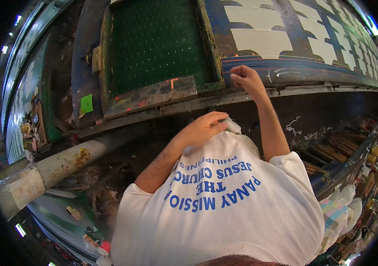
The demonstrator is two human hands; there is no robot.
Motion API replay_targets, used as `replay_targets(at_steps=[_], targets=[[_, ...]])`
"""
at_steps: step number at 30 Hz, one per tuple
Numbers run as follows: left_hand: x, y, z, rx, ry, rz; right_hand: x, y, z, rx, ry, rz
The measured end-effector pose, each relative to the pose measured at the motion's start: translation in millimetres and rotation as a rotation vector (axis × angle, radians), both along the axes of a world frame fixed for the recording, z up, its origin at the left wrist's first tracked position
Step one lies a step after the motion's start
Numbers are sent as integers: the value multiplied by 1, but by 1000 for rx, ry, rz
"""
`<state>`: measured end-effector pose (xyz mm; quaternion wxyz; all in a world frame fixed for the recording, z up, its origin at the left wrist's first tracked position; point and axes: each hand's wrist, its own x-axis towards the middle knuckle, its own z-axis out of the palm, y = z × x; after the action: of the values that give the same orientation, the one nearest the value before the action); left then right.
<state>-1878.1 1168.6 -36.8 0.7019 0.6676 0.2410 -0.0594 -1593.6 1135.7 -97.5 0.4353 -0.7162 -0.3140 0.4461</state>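
Left hand (pixel 205 127) at white shirt (pixel 229 230); right hand (pixel 247 80), fingers curled, near framed green panel (pixel 158 44).

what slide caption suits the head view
Left hand against a white T-shirt, right hand loosely curled beside a framed green screen.

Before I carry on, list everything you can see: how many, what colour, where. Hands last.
Green framed panel: one, dark green, pale-dotted, top centre
Flat cut-outs: many, white, on the blue table, upper right
Note: one, bright green, left of the panel
Pipe: one, off-white, stained, lower left
Strips: several, brown, right
Wrapped bundle: one, pale with coloured bands, lower right
Small clutter: uncountable, mixed, both sides
Shirt: one, white, blue lettering, lower centre
Left hand: one, against the shirt's front
Right hand: one, raised by the table's edge
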Motion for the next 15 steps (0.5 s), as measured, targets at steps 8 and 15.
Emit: replay_targets(at_steps=[8,15], targets=[[-23,-8,-29,121,41,85,-57,-92,-10,-46,247,-74],[-22,-23,-30,314,103,93,-90,-99,-13,191,-785,227]])
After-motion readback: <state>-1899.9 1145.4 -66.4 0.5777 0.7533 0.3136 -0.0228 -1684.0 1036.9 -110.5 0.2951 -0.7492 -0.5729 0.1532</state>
